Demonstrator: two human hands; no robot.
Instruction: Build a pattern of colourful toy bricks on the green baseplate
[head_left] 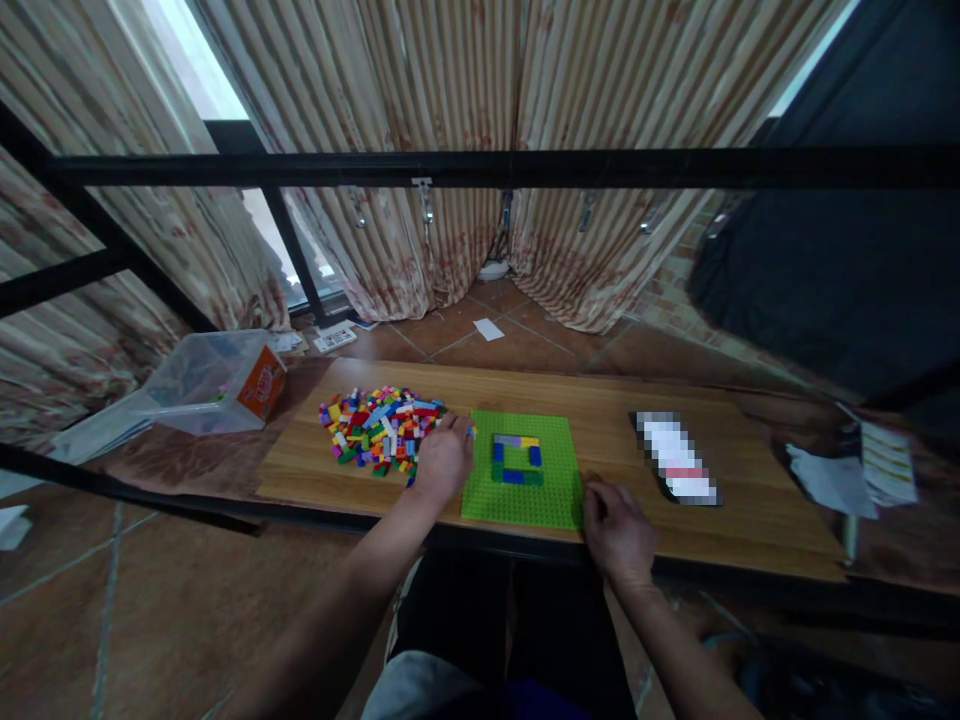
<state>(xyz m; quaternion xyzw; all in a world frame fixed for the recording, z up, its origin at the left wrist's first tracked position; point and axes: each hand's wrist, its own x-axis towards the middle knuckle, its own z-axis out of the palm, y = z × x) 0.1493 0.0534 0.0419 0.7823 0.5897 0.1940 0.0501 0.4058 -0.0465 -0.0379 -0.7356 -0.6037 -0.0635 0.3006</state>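
My left hand (445, 458) is between the brick pile and the baseplate, its fingers closed in a pinch. A small coloured building brick (473, 431) shows at its fingertips, partly hidden. The green studded baseplate (559, 500) lies flat in front of me. On it, blue, green, yellow and greyish bricks form a low rectangular outline (517, 478) around a bare green middle. My right hand (619, 528) is curled against the plate's right edge near the front corner, its fingers closed there. To the left spreads a heap of loose multicoloured bricks (386, 430).
A phone (679, 460) with a blurred screen lies on the wooden tabletop (757, 510) to the right. At the far left stands a clear plastic bin (202, 385) with an orange label. Papers (832, 480) lie at the right end. A black metal bar (480, 168) crosses before the curtains.
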